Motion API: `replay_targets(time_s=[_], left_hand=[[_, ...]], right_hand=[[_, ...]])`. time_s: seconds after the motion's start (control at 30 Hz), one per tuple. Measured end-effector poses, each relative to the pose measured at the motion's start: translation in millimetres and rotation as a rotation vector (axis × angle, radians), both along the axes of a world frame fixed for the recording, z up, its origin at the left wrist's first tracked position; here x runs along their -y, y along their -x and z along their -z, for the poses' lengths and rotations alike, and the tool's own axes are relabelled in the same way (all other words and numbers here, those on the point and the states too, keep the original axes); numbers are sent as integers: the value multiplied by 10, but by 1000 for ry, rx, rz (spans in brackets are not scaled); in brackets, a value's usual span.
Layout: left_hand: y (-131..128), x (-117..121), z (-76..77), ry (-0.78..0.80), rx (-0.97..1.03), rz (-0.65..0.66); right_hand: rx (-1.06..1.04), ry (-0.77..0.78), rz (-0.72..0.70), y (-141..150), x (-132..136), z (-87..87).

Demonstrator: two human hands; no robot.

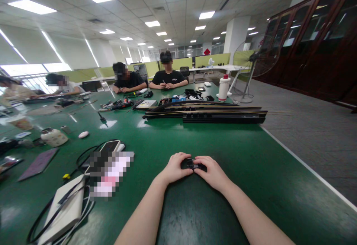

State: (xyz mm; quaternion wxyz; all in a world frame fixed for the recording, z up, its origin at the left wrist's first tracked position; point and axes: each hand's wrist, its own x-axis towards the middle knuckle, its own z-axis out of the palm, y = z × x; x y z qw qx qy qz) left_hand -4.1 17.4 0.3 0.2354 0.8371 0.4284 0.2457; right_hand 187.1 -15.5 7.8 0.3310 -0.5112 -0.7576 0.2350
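Observation:
A small black plastic part (192, 164) is held between both hands, low over the green tabletop in front of me. My left hand (176, 166) pinches its left side between thumb and fingers. On the right side, my right hand (209, 169) grips it the same way, so the two thumbs nearly meet at the near side. The fingers cover much of the part, and its exact kind cannot be made out.
Beyond my hands lie long black strips (223, 117) with thin brass-coloured rods. A white bottle with a red cap (224, 88) stands behind them. To my left are a white power bank (65, 204) with cables, a phone (110, 146) and a jar (54, 137). People sit across the table.

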Motion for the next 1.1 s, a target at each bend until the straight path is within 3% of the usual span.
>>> replay_targets(time_s=[0.4, 1.1], left_hand=[[-6, -6, 14, -31, -7, 14], [-3, 12, 10, -28, 15, -17]], right_hand=[[-89, 2, 1, -8, -2, -3], [-552, 130, 192, -22, -86, 83]])
